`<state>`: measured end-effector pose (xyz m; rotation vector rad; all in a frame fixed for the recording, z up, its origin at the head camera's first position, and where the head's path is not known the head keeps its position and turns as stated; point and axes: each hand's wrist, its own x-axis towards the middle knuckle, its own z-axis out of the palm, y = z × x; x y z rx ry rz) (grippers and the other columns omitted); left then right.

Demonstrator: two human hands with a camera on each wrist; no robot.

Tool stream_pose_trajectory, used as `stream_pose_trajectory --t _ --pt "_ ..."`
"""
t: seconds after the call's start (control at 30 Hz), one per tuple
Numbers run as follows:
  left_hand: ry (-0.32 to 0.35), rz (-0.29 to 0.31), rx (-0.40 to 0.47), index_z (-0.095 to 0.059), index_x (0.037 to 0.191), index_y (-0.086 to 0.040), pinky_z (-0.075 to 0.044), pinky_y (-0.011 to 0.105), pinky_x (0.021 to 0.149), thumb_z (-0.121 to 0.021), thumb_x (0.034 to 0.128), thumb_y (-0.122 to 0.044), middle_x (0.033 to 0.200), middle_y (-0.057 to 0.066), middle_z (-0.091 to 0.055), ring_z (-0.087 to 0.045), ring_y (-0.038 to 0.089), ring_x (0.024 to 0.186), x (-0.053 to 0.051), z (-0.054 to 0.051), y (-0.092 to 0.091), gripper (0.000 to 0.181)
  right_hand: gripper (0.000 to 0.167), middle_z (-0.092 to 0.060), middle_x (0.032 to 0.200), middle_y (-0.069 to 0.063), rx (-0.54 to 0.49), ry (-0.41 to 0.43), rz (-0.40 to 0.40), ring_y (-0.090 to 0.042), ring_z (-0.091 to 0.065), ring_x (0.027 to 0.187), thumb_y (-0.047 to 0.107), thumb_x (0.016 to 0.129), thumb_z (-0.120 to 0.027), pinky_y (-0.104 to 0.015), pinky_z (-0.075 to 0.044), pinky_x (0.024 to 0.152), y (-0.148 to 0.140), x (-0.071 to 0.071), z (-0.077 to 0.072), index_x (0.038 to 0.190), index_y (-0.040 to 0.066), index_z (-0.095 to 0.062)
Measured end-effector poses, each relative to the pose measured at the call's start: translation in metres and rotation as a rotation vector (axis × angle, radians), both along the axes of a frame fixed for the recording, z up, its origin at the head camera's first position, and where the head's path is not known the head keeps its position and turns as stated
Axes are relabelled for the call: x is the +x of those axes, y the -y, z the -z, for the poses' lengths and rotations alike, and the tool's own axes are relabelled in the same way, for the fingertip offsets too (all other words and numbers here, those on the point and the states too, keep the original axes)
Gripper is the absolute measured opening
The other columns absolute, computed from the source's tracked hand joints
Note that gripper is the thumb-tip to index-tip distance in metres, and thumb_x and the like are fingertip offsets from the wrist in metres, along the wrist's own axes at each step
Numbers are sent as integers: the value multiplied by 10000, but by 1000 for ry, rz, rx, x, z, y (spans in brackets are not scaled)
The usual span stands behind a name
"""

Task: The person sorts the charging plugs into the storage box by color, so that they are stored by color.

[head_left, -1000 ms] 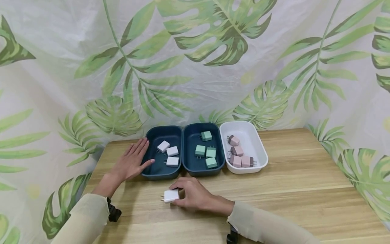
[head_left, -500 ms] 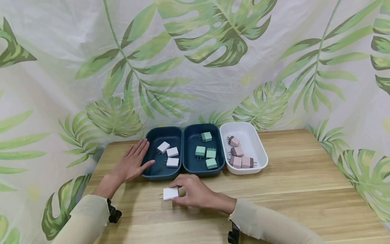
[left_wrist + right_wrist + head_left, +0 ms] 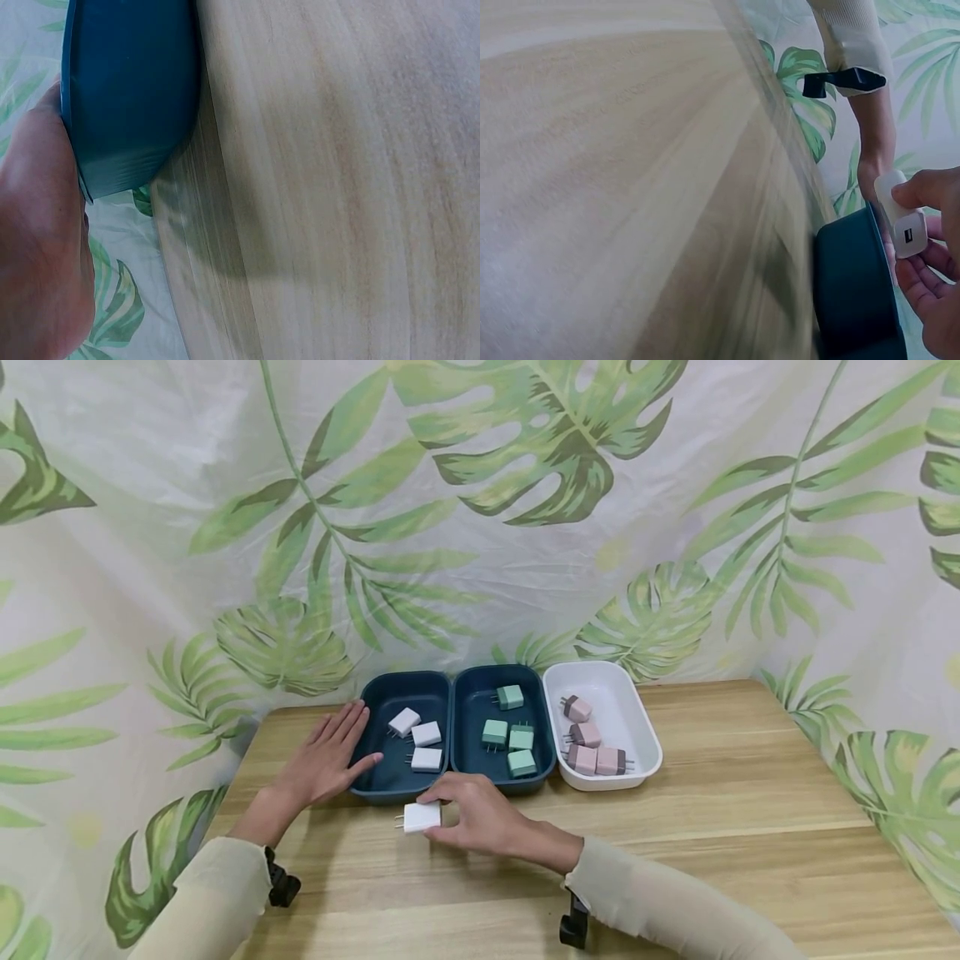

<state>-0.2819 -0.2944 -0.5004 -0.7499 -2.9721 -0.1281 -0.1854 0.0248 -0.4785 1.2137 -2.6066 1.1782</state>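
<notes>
Between thumb and fingers, my right hand [image 3: 480, 814] pinches a white USB wall charger [image 3: 422, 817], its prongs pointing left. It hangs in front of the left dark blue tray [image 3: 375, 783]; the right wrist view shows the USB port on the end of the charger [image 3: 909, 234]. My left hand [image 3: 322, 760] lies with fingers extended against the left side of that tray, thumb over its rim. Inside the tray lie several white objects: three white chargers [image 3: 427, 734]. In the left wrist view, part of my left hand [image 3: 41, 232] is beside the tray wall [image 3: 127, 112].
A second dark blue tray [image 3: 467, 693] with several green chargers [image 3: 521, 763] adjoins on the right. Beside it stands a white tray [image 3: 643, 735] holding several pink chargers [image 3: 588, 734]. Behind the wooden table [image 3: 720, 827] hangs a leaf-printed cloth [image 3: 525, 585].
My right hand has moved slightly away from me, bringing the white charger closer to the left tray. The left hand keeps its place.
</notes>
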Motion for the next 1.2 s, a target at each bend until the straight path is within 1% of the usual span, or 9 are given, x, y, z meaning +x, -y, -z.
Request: stream_pose_trajectory --t 0.07,0.17,0.3,0.53,0.77,0.9,1.0,1.13,1.2 --pt "9 -4 -6 -188 1689 -11 -166 629 1276 -423 1073 -657 1758 207 -157 -158 417 1618 0 -1 -1 923 349 -754 1179 -3 -7 -12 6 -33 -662 1064 220 900 -871 -167 -537 930 0 -3 -1 1219 103 -794" --pt "28 -17 -25 -178 1690 -9 -148 622 1284 -437 1075 -643 1761 207 -141 -139 412 1623 1 -4 -3 920 334 -755 1160 -21 -28 -7 9 -67 -675 1006 185 891 -876 -221 -583 892 -1 -7 -1 1199 88 -795" --pt "49 -28 -52 -157 1693 -14 -132 614 1291 -429 1081 -636 1765 206 -123 -119 406 1628 3 -7 -4 914 317 -751 1132 -47 -46 12 22 -161 -706 942 156 887 -876 -281 -621 834 -3 -12 -2 1181 71 -791" --pt "49 -26 -56 -158 1694 -16 -138 616 1288 -425 1085 -630 1765 206 -123 -125 410 1626 3 -5 -3 905 335 -743 1126 -41 -23 -19 68 -186 -683 923 193 891 -875 -243 -575 802 -4 -23 -4 1195 84 -788" --pt "18 -14 -7 -206 1683 -2 -154 625 1281 -445 1072 -642 1760 206 -151 -152 417 1619 2 -5 -3 916 355 -753 1137 -49 -33 -58 99 -154 -676 945 207 881 -889 -242 -570 834 -2 -34 -5 1194 74 -788" --pt "1 -10 2 -233 1675 6 -172 629 1276 -448 1066 -651 1755 210 -168 -167 418 1615 2 -5 -3 921 362 -754 1145 -75 -48 -43 108 -181 -700 951 184 874 -892 -333 -607 844 0 -40 -6 1195 53 -786" --pt "11 -19 -15 -215 1680 1 -161 618 1283 -447 1067 -649 1759 205 -157 -155 411 1620 2 -5 -4 923 361 -751 1155 -94 -56 -30 109 -211 -710 958 176 877 -888 -390 -616 849 2 -43 -5 1199 50 -784" --pt "38 -28 -36 -177 1689 -8 -124 605 1295 -435 1077 -637 1766 198 -128 -120 399 1629 2 -6 -3 915 362 -748 1170 -93 -57 -15 104 -233 -711 972 187 889 -880 -390 -612 856 5 -48 -4 1213 60 -781" --pt "38 -27 -38 -182 1688 -7 -127 605 1295 -442 1076 -635 1766 197 -130 -120 397 1630 2 -6 -3 915 358 -749 1165 -94 -65 -7 100 -255 -712 974 182 892 -877 -395 -612 854 7 -49 -3 1213 59 -778"
